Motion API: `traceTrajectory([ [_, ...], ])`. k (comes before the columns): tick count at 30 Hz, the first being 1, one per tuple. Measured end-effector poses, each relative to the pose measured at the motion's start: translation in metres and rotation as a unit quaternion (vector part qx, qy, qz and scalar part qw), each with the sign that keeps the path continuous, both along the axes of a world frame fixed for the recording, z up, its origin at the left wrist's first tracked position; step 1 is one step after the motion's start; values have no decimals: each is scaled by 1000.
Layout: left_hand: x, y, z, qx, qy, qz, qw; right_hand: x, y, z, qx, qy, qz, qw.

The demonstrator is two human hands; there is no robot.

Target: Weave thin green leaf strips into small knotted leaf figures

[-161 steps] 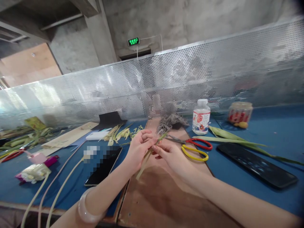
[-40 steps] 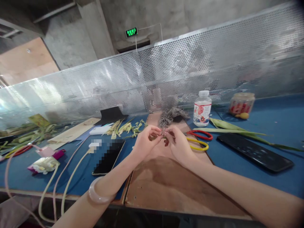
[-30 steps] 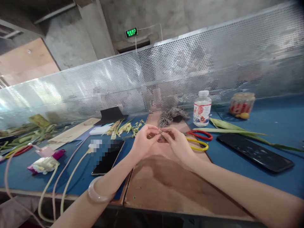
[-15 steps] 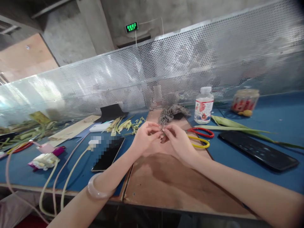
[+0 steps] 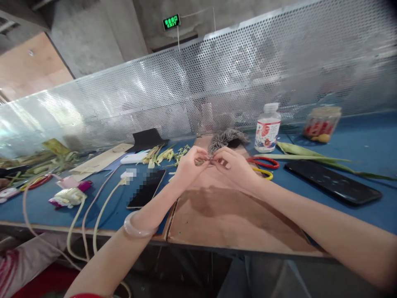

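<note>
My left hand (image 5: pixel 194 167) and my right hand (image 5: pixel 233 167) meet fingertip to fingertip above the brown board (image 5: pixel 211 219). Each hand is closed in a pinch, thumb against fingers. Between the tips is a small greyish bit, too small and too covered by the fingers to name. Just behind the fingertips lies a tangled bundle of grey yarn (image 5: pixel 225 140); whether a strand of it runs into my fingers, I cannot tell. Beside my right hand are the red handle loop (image 5: pixel 269 167) and the yellow handle loop (image 5: pixel 267 174), partly hidden by that hand.
On the right are a plastic bottle (image 5: pixel 267 128), a lidded jar (image 5: pixel 322 124), a long green leaf (image 5: pixel 297 153) and a black phone (image 5: pixel 333 182). Another phone (image 5: pixel 151 190), cables (image 5: pixel 107 203), a power adapter (image 5: pixel 66 198) and dried plant pieces (image 5: pixel 164 155) lie left. A perforated metal screen (image 5: pixel 167 95) stands behind.
The camera view has tipped slightly downward, so the table sits higher in the picture. Both hands stay together at the fingertips; my right fingers look a little more curled.
</note>
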State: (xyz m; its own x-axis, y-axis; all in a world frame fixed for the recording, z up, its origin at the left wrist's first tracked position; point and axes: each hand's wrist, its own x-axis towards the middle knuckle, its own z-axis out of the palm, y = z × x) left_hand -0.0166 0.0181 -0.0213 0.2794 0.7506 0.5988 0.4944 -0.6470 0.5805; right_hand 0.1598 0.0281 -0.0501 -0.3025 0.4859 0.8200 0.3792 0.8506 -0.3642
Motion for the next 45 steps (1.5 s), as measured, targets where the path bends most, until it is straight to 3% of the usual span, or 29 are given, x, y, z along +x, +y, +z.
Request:
traceTrajectory([
  [4,-1,-5,2,33,48,2,998,0,-1,1,5,-22,10,1000],
  [13,-5,-4,3,61,168,-5,984,-1,-6,5,-86,-10,9,996],
  [20,-3,-3,3,112,217,-2,970,1,-4,7,-101,-29,5,994],
  [35,-3,-5,4,81,159,-10,984,3,-3,8,-112,-20,16,993],
  [39,-4,-4,3,68,144,-3,987,3,-4,8,-150,16,7,988],
  [45,-4,-4,3,73,134,-13,988,2,-7,9,-199,46,66,977],
])
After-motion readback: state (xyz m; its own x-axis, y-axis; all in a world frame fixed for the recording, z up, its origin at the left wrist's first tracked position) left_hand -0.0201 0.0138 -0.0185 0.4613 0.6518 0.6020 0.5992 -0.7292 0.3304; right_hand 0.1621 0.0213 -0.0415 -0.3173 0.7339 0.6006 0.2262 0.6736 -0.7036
